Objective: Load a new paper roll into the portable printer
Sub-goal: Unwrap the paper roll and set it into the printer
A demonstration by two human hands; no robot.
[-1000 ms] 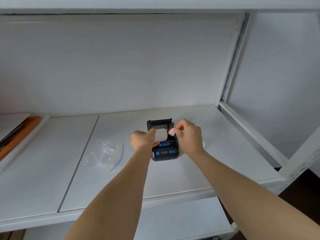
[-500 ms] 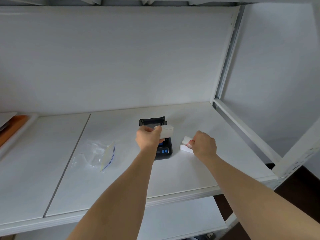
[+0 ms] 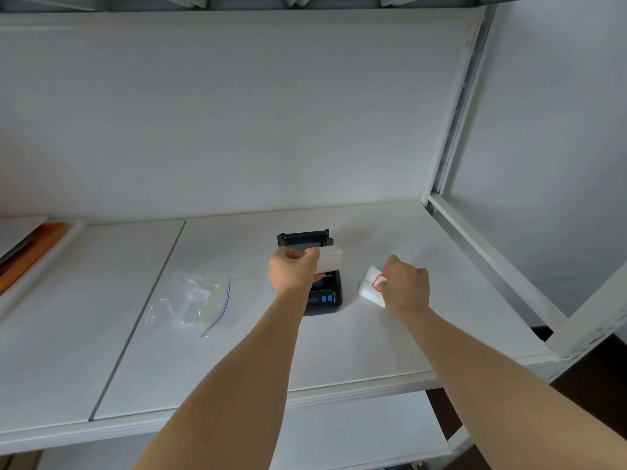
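Printer (image 3: pixel 317 286) sits on the shelf (image 3: pixel 390 340), lid up at its far end, bay open. Left hand (image 3: pixel 292 270) grips the new paper roll (image 3: pixel 330 259) just above the bay; not seated yet. Right hand (image 3: pixel 405 283), right of the printer, pinches a red-edged sticker (image 3: pixel 377 282) at a white paper piece (image 3: pixel 368 290). Left to do: drop roll in, feed edge, close lid. Bay interior hidden behind the hand. Empty zip bag (image 3: pixel 196 301) lies left of the printer.

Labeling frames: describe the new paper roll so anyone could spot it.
On the white shelf, find the black printer with its lid open. The left hand holds the paper roll just above it: a white cylinder, unlike the flat white scrap to the right.
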